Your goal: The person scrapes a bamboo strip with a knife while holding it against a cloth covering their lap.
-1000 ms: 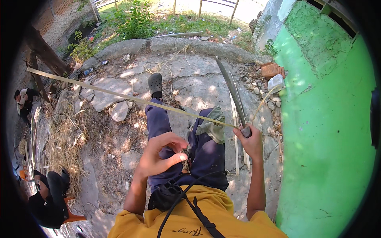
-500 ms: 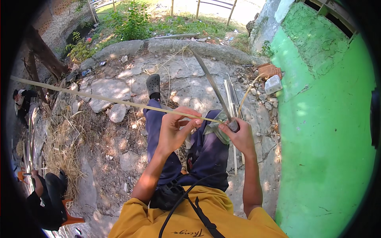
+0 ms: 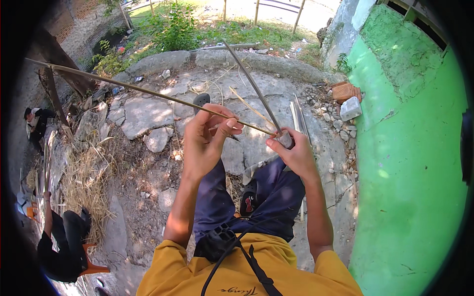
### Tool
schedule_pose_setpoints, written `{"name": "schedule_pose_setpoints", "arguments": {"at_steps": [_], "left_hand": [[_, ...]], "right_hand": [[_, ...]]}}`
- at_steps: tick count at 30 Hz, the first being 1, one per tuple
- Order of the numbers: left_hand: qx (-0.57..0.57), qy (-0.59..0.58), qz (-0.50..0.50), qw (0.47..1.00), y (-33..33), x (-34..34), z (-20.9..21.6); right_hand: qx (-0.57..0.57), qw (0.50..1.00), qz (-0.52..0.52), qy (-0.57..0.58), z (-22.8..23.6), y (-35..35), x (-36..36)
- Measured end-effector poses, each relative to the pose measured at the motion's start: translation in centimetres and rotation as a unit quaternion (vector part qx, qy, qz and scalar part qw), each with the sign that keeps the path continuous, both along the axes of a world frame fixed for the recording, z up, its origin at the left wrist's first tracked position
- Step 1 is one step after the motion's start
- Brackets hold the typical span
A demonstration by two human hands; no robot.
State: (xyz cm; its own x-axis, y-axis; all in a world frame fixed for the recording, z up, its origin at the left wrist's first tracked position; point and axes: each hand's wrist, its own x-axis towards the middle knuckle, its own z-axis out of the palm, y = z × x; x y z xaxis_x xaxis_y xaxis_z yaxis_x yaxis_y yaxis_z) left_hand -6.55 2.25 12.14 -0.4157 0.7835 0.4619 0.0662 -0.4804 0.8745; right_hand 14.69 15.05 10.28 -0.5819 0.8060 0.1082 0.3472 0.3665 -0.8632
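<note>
My left hand [image 3: 210,138] pinches a long, thin bamboo strip [image 3: 148,92] between thumb and fingers. The strip slants from the upper left down to my right hand, its darker face showing. Closed round the handle of a long-bladed knife [image 3: 253,86], my right hand [image 3: 296,152] also has its thumb and fingertips at the strip's near end. The blade points up and away, tilted left. A thin pale sliver [image 3: 251,105] runs beside the blade toward my right hand; where it ends is hidden. Below, a greyish cloth [image 3: 253,170] lies by my knee.
Several pale strips [image 3: 298,121] lie on the cracked concrete at right, before a green wall [image 3: 410,187]. A brick [image 3: 345,92] and stone block [image 3: 350,108] sit beside it. Dry straw [image 3: 91,185] is heaped at left, near a seated person [image 3: 64,241]. A low kerb [image 3: 237,59] crosses ahead.
Both hands have risen slightly, and the strip has turned from its pale face to a darker one. Its far end is higher. The knife tip has swung left and my legs have shifted.
</note>
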Motion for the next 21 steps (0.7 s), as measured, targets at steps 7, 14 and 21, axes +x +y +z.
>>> {"name": "schedule_pose_setpoints", "arguments": {"at_steps": [7,14,21], "left_hand": [[0.01,0.014,0.007,1.0,-0.5,-1.3,0.2],[-0.001,0.006,-0.041,0.999,-0.6,-1.1,-1.4],[-0.044,-0.031,-0.065,0.996,-0.8,0.6,-2.9]], "right_hand": [[-0.126,0.984,-0.003,0.123,-2.4,-0.4,-1.7],[-0.211,0.954,-0.034,0.21,-2.6,0.1,-0.8],[-0.165,0.958,-0.093,0.217,-3.0,1.4,2.0]]}}
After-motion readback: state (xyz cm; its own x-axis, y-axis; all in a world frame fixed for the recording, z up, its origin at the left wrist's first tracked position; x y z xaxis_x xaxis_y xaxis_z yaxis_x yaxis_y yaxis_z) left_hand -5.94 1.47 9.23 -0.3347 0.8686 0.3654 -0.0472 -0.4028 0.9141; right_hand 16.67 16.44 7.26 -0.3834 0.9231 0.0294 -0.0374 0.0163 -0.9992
